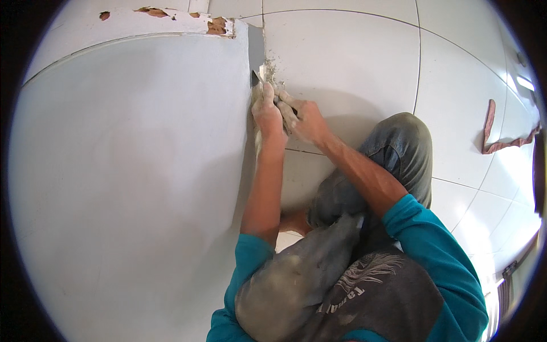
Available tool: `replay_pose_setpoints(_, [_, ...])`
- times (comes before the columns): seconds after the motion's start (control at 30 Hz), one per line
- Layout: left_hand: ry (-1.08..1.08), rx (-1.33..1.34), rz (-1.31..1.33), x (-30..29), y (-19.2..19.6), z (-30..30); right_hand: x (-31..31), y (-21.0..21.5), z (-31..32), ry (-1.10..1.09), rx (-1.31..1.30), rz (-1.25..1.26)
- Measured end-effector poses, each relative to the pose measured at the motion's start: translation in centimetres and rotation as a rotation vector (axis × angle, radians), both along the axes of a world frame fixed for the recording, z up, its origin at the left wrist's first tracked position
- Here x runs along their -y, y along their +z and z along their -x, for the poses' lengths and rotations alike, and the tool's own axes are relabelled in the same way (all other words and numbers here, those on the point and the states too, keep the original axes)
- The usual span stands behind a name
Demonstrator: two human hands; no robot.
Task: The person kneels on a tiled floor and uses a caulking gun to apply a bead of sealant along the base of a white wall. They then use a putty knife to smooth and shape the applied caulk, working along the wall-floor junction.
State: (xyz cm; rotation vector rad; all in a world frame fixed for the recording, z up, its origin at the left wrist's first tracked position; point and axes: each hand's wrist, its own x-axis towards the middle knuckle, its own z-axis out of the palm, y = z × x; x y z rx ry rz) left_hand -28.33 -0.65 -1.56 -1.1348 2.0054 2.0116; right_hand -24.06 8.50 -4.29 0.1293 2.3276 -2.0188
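Note:
My two hands work close together at the foot of a pale wall [142, 131], where it meets the tiled floor. In my right hand [305, 119] the fingers are curled round the dark handle of a scraper [255, 78], whose dark pointed blade shows by the wall's end. My left hand [269, 111] is closed beside it, thumb stretched toward the blade; its fingers are partly hidden, and its hold on the scraper is only partly seen. Pale dust coats both hands. Crumbly debris [272, 69] lies on the floor just beyond the fingers.
A white wooden frame [125, 25] with chipped, brown broken patches runs along the top left. Next to it is a grey strip [256, 45] at the wall's end. My bent knee [404, 137] is on the right. A reddish-brown strip [489, 128] lies bent on the far-right tiles.

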Motion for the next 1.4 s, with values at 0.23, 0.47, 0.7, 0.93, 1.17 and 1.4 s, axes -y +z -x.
replay_pose_setpoints(0.23, [0.013, 0.106, -0.033, -0.2, 0.5, -0.1, -0.7, 0.3, 0.2, 0.085, 0.106, 0.065])
replay_pose_setpoints(0.47, [-0.069, -0.052, 0.025, 0.6, -1.2, -0.3, -1.5, 1.0, 0.3, 0.19, 0.301, 0.092])
replay_pose_setpoints(0.7, [-0.064, -0.019, 0.059, 0.7, -2.0, -0.4, -1.7, 1.0, 0.8, 0.122, 0.236, 0.131])
replay_pose_setpoints(0.93, [-0.065, 0.079, -0.012, -0.1, 0.4, -1.4, -2.4, 1.9, -0.3, 0.12, 0.21, 0.126])
replay_pose_setpoints(1.17, [-0.058, 0.007, 0.004, -0.4, 0.7, -0.9, -1.1, 1.8, -0.4, 0.032, 0.053, 0.087])
replay_pose_setpoints(1.4, [-0.093, 0.136, 0.047, 1.2, 0.8, -1.9, -0.3, 2.1, -2.0, 0.064, 0.145, 0.15])
